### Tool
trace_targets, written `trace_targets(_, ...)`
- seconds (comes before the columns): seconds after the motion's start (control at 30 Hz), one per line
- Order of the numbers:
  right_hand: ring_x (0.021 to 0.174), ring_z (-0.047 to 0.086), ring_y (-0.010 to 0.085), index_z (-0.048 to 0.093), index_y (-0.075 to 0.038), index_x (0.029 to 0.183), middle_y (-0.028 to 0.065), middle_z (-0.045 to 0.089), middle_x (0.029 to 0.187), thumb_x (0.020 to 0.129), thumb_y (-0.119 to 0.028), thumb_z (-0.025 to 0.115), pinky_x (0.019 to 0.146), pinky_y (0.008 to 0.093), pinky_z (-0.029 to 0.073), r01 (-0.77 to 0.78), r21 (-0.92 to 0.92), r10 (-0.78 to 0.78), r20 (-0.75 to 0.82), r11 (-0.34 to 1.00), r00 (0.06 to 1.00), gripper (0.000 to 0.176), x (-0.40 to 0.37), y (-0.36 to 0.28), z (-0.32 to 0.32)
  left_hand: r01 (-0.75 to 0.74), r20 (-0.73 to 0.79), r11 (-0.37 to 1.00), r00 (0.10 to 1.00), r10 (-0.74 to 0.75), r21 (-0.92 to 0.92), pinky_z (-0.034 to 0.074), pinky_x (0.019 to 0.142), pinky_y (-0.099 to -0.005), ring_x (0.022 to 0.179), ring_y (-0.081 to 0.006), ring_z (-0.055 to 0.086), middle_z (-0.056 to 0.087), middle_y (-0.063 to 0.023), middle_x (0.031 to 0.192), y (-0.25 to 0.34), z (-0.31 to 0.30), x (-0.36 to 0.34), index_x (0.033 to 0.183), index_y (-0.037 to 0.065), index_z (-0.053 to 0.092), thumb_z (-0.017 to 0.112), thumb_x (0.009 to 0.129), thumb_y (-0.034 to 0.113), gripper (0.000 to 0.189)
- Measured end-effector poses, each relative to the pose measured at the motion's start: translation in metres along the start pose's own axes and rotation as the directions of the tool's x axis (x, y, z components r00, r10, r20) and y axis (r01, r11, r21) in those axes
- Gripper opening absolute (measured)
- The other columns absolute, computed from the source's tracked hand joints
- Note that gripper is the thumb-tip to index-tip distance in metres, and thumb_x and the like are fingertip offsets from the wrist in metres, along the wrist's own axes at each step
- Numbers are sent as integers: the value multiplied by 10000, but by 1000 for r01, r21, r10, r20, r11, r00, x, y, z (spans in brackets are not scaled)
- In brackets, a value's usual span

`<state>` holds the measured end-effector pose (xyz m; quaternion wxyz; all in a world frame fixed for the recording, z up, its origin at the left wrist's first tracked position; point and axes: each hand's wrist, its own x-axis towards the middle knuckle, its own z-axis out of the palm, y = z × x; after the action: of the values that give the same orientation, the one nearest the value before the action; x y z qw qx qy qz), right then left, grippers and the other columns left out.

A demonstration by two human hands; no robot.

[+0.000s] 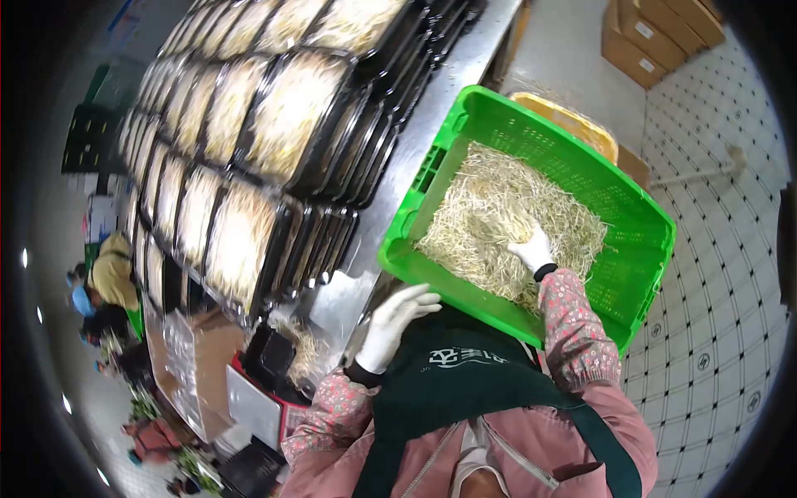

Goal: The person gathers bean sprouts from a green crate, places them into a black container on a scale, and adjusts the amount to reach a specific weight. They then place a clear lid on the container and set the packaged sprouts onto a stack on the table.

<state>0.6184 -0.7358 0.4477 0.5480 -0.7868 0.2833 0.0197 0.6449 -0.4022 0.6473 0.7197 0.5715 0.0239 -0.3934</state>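
Observation:
A green plastic basket (pixel 646 249) holds a heap of pale bean sprouts (pixel 477 195). Reaching into it, my right hand (pixel 533 249) in a white glove has its fingers closed around a bunch of the sprouts; the fingertips are partly buried. My left hand (pixel 397 326), also gloved in white, hovers just outside the basket's near left corner with its fingers stretched out and nothing in them. Left of that hand, a black tray (pixel 270 353) sits by a scale (pixel 253 404) with loose sprouts beside it.
Tall stacks of black trays (pixel 286 124) filled with sprouts stand on the metal table (pixel 344 295) at left. A cardboard box (pixel 195 373) with clear plastic lies below them. A yellow basket (pixel 573 120) and cartons (pixel 656 37) are behind. Other people (pixel 112 282) work at far left.

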Motion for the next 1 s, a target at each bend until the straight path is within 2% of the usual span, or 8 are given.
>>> trace_targets(0.07, 1050, 655, 241, 493, 4, 1337, 167, 675, 1155, 598, -148, 857, 921, 344, 510, -183, -334, 193, -4, 925, 981, 837, 2, 12, -2, -52, -194, 997, 980, 41, -55, 477, 983, -357, 1103, -271, 630, 614, -212, 1231, 2, 1, -25, 1346, -72, 467, 490, 1018, 218, 438)
trace_targets(0.2, 1000, 659, 213, 600, 11, 1207, 112, 694, 1108, 681, -67, 818, 907, 349, 512, 52, 219, -75, 98, 974, 992, 574, -3, 27, -17, -284, -554, 958, 791, 259, 42, 508, 925, -352, 1063, -249, 645, 632, -196, 1198, -38, -30, -80, 1317, -55, 502, 493, 1018, 185, 384)
trace_targets(0.27, 975, 661, 208, 594, -12, 1215, 90, 690, 1110, 702, -20, 787, 883, 354, 524, -34, 386, -39, 179, 922, 983, 548, 6, 41, -21, -356, -743, 915, 556, 372, 191, 497, 930, -339, 1099, -224, 627, 617, -162, 1241, -46, -39, -108, 1316, -29, 516, 541, 994, 141, 365)
trace_targets(0.33, 913, 663, 214, 572, 5, 1221, 95, 687, 1064, 693, 2, 766, 857, 339, 522, 33, 12, -34, 133, 999, 991, 563, 4, 52, -28, -253, -792, 816, 214, 571, 520, 443, 1008, -357, 1239, -223, 524, 531, -138, 1353, -73, -75, -131, 1382, -6, 456, 644, 936, 137, 505)
trace_targets(0.47, 894, 652, 189, 568, 19, 1216, 89, 681, 1060, 689, 24, 751, 818, 312, 516, 18, 213, -53, 163, 977, 985, 558, -1, 43, -49, -164, -833, 832, -281, 477, 531, 333, 1108, -394, 1377, -304, 337, 313, -199, 1500, -90, -150, -179, 1464, -8, 303, 684, 909, 182, 700)
trace_targets(0.67, 879, 642, 155, 573, 8, 1217, 63, 674, 1064, 691, 53, 728, 802, 285, 521, 215, 215, -259, 201, 953, 945, 550, -12, -62, -66, -139, -782, 964, -616, 96, 228, 329, 1126, -430, 1289, -375, 414, 393, -294, 1399, -118, -265, -191, 1390, -82, 381, 800, 756, 193, 809)
trace_targets(0.8, 871, 630, 142, 581, 5, 1202, 57, 666, 1060, 689, 32, 719, 788, 278, 513, 352, 259, -417, 264, 899, 870, 532, -61, -153, -30, -236, -805, 865, -529, 268, 443, 361, 1096, -431, 1257, -386, 455, 457, -278, 1348, -168, -314, -183, 1342, -73, 449, 692, 722, 18, 672)
trace_targets(1.0, 931, 637, 161, 547, 15, 1248, 81, 658, 1102, 654, 66, 722, 840, 293, 521, 403, 329, -511, 384, 854, 769, 621, -119, -224, 50, 171, -642, 751, -419, 642, 638, 296, 1145, -414, 1379, -357, 337, 366, -181, 1483, -117, -244, -215, 1211, 26, 606, 676, 751, 14, 465)
